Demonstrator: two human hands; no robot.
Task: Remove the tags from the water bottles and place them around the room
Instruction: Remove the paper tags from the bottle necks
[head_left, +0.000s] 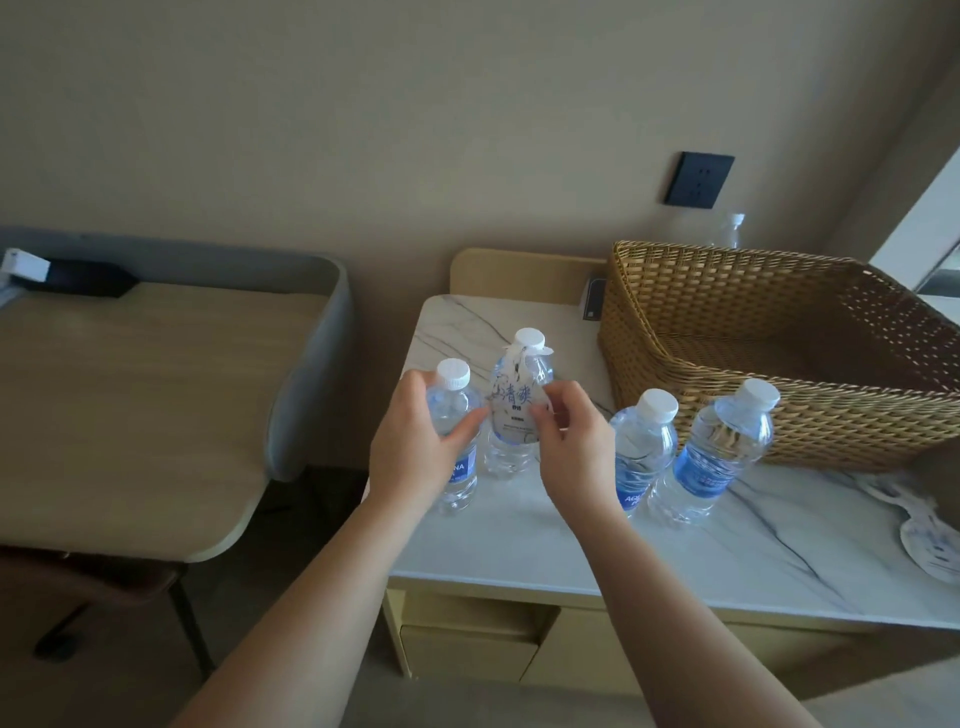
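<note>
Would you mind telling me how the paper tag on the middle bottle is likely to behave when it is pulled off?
The tag looks thin and flat, so probably floppy and very light. It hangs from the bottle neck by a loop, so likely it must lift over the cap.

Single head view, looking forward and down, close over marble counter (545, 540); wall behind.
</note>
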